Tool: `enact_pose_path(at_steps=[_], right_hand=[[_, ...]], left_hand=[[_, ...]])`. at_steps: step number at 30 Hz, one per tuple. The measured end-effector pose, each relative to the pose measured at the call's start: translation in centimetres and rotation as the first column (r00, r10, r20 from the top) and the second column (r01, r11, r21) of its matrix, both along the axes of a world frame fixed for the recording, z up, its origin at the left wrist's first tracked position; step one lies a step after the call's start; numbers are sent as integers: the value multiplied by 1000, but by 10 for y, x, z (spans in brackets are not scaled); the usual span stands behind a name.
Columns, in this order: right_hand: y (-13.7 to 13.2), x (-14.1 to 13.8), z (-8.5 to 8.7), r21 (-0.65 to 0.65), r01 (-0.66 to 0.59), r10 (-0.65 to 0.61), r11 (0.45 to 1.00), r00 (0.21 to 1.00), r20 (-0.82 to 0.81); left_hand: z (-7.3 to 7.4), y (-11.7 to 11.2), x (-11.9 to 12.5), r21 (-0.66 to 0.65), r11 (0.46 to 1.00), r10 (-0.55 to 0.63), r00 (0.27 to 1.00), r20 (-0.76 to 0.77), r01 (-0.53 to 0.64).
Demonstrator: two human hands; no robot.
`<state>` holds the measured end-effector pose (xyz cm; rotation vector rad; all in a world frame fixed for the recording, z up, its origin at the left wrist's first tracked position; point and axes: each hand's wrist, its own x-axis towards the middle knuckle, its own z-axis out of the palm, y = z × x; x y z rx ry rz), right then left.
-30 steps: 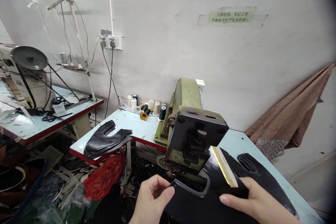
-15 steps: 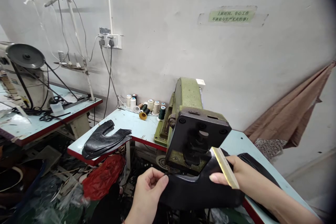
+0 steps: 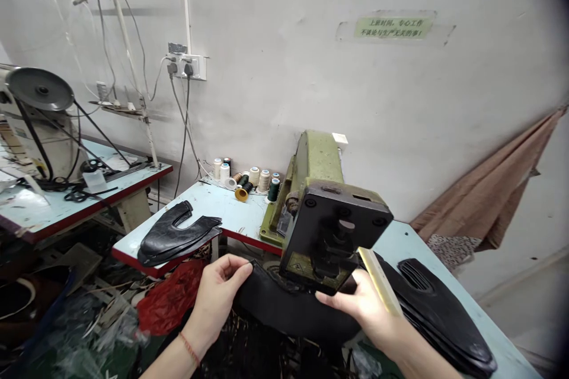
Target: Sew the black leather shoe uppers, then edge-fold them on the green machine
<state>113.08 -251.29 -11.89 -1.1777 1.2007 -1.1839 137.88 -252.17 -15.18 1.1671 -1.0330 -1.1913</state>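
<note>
A black leather piece (image 3: 293, 314) hangs under the head of a green machine (image 3: 322, 160) with a dark front plate. My left hand (image 3: 222, 284) is closed on the piece's left corner, thumb against fingers. On the right side my right hand (image 3: 367, 302) grips the same piece, its thumb pointing left along the top edge; its other fingers are partly hidden. A yellow bar (image 3: 379, 279) on the machine stands in front of that hand. The machine head hides the leather's upper middle.
Stacked curved black leather pieces lie on the table's left (image 3: 178, 234) and right (image 3: 440, 314). Thread spools (image 3: 253, 177) stand at the back. A red plastic bag (image 3: 171, 296) sits below left. Another belt-driven machine (image 3: 40, 118) is at far left; brown cloth (image 3: 498, 183) hangs right.
Both hands have moved left with the leather piece, the left one also upward. More of the right-hand stack now shows.
</note>
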Motion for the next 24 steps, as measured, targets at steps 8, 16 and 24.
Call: enact_pose_path(at_steps=[8,16,24], right_hand=[[25,32,-50,176,149,-169,973,980,104],[39,62,-72,284,390,-461,876,849,259],[3,24,-41,28,85,-87,996,839,536]], left_hand=[[-15,27,-46,49,999,10,862,-506,17],[-24,37,-78,115,984,-73,904,-422,133],[-9,32,-52,121,989,-58,969,-241,89]])
